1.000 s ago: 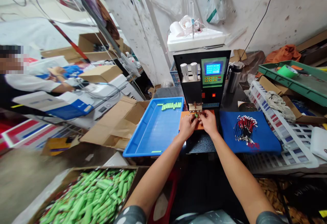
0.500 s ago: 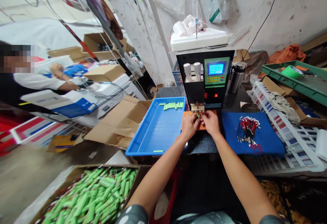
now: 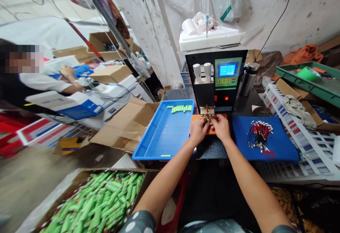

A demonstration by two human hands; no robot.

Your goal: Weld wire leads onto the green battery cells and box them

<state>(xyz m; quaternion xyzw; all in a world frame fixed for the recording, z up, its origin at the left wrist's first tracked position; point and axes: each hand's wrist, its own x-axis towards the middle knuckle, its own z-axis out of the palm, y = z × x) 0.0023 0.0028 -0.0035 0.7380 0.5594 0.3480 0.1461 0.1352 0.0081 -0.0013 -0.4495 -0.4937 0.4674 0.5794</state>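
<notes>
A small green battery cell [image 3: 208, 119] stands end-up under the electrodes [image 3: 207, 110] of a black spot welder [image 3: 203, 96]. My left hand [image 3: 198, 128] is closed around it from the left, fingertips pinched. From the right, my right hand [image 3: 221, 128] meets it with thumb and fingers pressed together. What those right fingers hold is too small and covered to make out. Both hands rest over an orange pad [image 3: 212, 131] at the machine's foot. Left of them, a blue tray [image 3: 159, 133] holds a row of green cells [image 3: 182, 109] and one lone cell [image 3: 166, 155].
Red and black wire leads [image 3: 259, 133] lie on a blue cloth [image 3: 284, 144] at the right. A carton of wired green battery packs [image 3: 106, 201] stands at lower left. Beyond are a steel flask [image 3: 249, 80], a white crate [image 3: 318, 155] and a person [image 3: 39, 82] at another bench.
The view has shifted slightly, moving the scene a little to the right. Both hands stay at the welder with the green cell between them. No clear change in grip shows.
</notes>
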